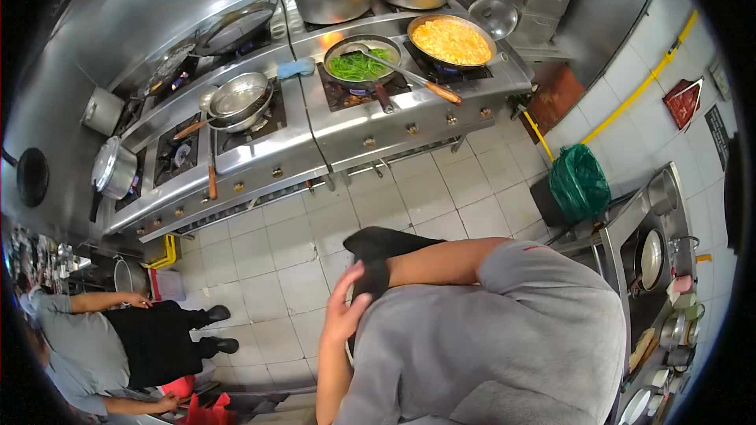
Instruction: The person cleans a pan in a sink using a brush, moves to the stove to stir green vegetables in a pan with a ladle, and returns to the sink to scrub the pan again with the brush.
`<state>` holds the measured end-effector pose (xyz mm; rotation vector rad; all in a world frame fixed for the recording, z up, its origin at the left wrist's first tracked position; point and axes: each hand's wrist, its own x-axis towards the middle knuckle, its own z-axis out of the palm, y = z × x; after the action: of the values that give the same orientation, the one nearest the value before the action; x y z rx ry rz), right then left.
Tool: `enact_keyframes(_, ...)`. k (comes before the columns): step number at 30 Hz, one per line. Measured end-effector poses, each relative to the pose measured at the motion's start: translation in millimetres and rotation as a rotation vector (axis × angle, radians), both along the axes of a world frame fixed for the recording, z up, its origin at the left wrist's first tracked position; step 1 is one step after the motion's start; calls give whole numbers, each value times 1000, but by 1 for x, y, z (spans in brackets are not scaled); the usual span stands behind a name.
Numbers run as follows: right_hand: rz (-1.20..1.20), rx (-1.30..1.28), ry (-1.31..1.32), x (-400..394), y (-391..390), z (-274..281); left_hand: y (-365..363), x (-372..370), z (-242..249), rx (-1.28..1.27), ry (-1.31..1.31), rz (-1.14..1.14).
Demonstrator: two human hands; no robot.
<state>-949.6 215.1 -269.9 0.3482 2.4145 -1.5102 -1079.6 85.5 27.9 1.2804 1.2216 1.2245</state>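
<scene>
Head view: here's my left hand, thumb and fingers apart just beside the black band on my right arm, right hand hidden so I can't tell its grip; loose fingers serve best, well back from the stove.

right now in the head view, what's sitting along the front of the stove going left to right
Silver pot, stacked wooden-handled pans, blue cloth, pan of greens, pan of orange-yellow food.

single head view looks forward; down across the stove.
</scene>
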Motion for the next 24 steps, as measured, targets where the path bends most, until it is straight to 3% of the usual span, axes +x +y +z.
enact_keyframes(2,102,5,-57,15,9,33,23,27,-29,14,516,-38)
enact_keyframes(3,123,-11,-68,27,13,45,29,36,-55,-99,270,-18)
enact_keyframes(4,130,-27,-65,42,19,60,32,46,-64,-109,263,-25)
enact_keyframes(6,133,-47,-66,68,32,97,38,70,-83,-451,-221,-73)
enact_keyframes(8,138,-19,-134,95,51,142,39,91,-138,-466,-243,-20)
enact_keyframes(9,185,157,-418,103,67,192,39,107,-148,-568,-297,55)
enact_keyframes(10,92,-38,-239,128,83,176,39,123,-158,-670,-349,132)
enact_keyframes(11,97,-70,-174,147,102,179,40,137,-171,-678,-273,170)
enact_keyframes(12,101,-104,-108,163,122,180,48,154,-152,-751,-52,233)
enact_keyframes(14,-257,-17,3,215,159,119,12,174,-241,-782,374,233)
enact_keyframes(15,-263,-10,-291,229,198,110,-20,186,-286,-784,383,326)
enact_keyframes(16,-408,180,-222,257,229,73,-46,198,-316,-792,390,421)
enact_keyframes(18,-928,-41,-257,315,306,23,-76,208,-307,-1201,317,572)
enact_keyframes(19,-1029,66,-327,343,356,-10,-101,217,-316,-1349,196,785)
enact_keyframes(20,-1223,243,-327,339,375,35,-129,229,-324,-1487,80,1003)
enact_keyframes(21,-1356,444,-386,361,420,5,-150,241,-322,-1466,-163,1142)
enact_keyframes(22,-1446,454,-177,387,464,-28,-169,249,-319,-1419,-399,1276)
enact_keyframes(24,-1553,251,-172,346,468,61,-222,264,-332,-1462,-456,1207)
